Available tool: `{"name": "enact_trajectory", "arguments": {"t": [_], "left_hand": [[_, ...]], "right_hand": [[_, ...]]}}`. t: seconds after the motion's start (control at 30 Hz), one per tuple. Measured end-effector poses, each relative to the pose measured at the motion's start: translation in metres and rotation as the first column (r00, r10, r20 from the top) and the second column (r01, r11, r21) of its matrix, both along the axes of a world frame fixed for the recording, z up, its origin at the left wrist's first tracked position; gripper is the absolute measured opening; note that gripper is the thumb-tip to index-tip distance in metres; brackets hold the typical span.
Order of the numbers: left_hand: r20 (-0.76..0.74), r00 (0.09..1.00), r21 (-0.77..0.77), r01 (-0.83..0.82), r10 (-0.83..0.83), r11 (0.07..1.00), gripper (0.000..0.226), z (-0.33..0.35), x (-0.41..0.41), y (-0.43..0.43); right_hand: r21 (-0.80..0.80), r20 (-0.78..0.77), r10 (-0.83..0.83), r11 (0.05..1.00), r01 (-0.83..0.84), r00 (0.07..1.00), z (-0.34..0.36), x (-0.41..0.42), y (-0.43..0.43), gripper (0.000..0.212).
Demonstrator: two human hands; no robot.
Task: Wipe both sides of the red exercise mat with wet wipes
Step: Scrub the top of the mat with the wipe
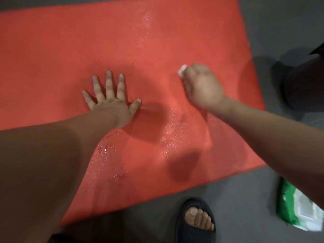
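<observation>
You're mid-wipe on the upper face of the red exercise mat, which lies flat on the floor. Your right grip is clamped round a balled wet wipe, with only a white corner peeking out beyond the knuckles. Your left grip lies apart from it, fingers spread and palm flat on the mat, pinning it down.

The mat's long axis runs crosswise. Its short end sits just outboard of the right grip, and the other end runs out of view past the left. Wet sheen shows wrist-side of both grips, so that patch looks done. The duller stretch ahead of the fingertips looks like the next pass, so press firmly and sweep along the length. The underside (not visible from here) will need a flip afterwards. The pack of wipes lies on the floor behind your right forearm.
</observation>
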State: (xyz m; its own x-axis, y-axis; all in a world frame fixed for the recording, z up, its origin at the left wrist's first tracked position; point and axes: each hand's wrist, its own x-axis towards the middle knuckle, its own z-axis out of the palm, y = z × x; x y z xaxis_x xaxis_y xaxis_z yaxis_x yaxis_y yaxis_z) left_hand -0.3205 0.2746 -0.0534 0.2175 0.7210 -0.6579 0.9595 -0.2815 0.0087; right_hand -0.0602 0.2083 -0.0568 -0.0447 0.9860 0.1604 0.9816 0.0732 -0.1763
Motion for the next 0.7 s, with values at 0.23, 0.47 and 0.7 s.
{"name": "enact_trajectory", "arguments": {"t": [0.23, 0.47, 0.7], "left_hand": [[0.018, 1.000, 0.006, -0.013, 0.012, 1.000, 0.090, 0.003, 0.000, -0.001], [0.144, 0.989, 0.212, -0.002, -0.029, 0.977, 0.093, 0.012, -0.016, 0.013], [0.028, 0.999, 0.074, -0.022, 0.020, 0.997, 0.120, -0.002, -0.023, 0.039]], "right_hand": [[-0.088, -0.037, -0.051, 0.995, 0.048, 0.998, 0.002, -0.018, 0.001, 0.024], [-0.126, -0.101, -0.213, 0.972, 0.200, 0.972, 0.008, 0.024, 0.051, 0.043], [-0.117, 0.008, -0.367, 0.924, 0.365, 0.930, -0.001, 0.058, 0.103, 0.038]]}}
